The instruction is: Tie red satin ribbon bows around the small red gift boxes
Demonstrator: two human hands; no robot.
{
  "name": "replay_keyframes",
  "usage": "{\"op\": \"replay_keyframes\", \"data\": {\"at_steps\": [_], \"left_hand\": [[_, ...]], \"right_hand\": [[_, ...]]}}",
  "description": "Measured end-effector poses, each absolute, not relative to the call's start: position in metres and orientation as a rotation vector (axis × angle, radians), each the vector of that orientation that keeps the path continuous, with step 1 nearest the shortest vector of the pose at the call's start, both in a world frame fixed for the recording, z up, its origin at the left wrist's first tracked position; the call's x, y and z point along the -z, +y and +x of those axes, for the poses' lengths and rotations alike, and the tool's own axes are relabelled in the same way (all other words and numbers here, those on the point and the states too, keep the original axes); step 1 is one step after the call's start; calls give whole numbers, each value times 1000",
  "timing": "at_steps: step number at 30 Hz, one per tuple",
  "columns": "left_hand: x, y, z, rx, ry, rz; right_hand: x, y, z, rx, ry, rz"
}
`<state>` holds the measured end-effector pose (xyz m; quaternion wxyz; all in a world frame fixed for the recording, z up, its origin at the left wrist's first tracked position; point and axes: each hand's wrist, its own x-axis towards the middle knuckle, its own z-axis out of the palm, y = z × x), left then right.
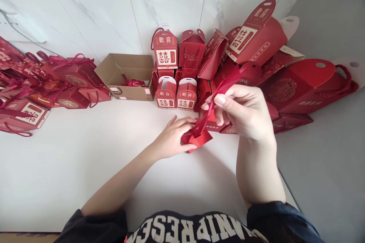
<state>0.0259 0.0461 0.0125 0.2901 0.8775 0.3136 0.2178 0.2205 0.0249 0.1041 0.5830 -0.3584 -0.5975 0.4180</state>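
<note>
Black shirt [194, 228] foremost, hands [247, 112] grasp ribbon [204, 121] and small box [203, 141], gift boxes [165, 55] crowding behind.

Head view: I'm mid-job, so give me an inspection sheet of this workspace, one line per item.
Surface: white tabletop, with boxes along the wall side.
Job's things: small red box with a red ribbon rising from it.
Clutter: red boxes at left, many ribboned; cardboard box with red ribbon inside; red boxes at right, piled, some tilted.
Grips: left grip steadies the small red box; right grip pinches the ribbon.
Cables: grey cable along the wall at left.
Surroundings: marbled wall behind, grey surface at right.
</note>
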Motion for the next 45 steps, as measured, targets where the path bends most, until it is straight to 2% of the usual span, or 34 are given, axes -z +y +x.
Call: {"op": "replay_keyframes", "data": {"at_steps": [4, 8, 20, 32, 39, 45], "left_hand": [[-17, 50, 19, -726, 920, 2409], [-15, 58, 18, -721, 909, 2307], [27, 84, 15, -515, 525, 1942], [19, 85, 10, -292, 302, 1815], [9, 78, 14, -314, 334, 1844], [6, 70, 18, -395, 380, 2097]], "right_hand": [[-105, 25, 224, -993, -1378, -832], [-109, 25, 219, -1019, -1379, -841], [-101, 30, 220, -1151, -1343, -851], [-85, 39, 233, -1142, -1231, -841], [-79, 36, 241, -1192, -1230, -757], [-84, 30, 236, -1281, -1325, -652]]}}
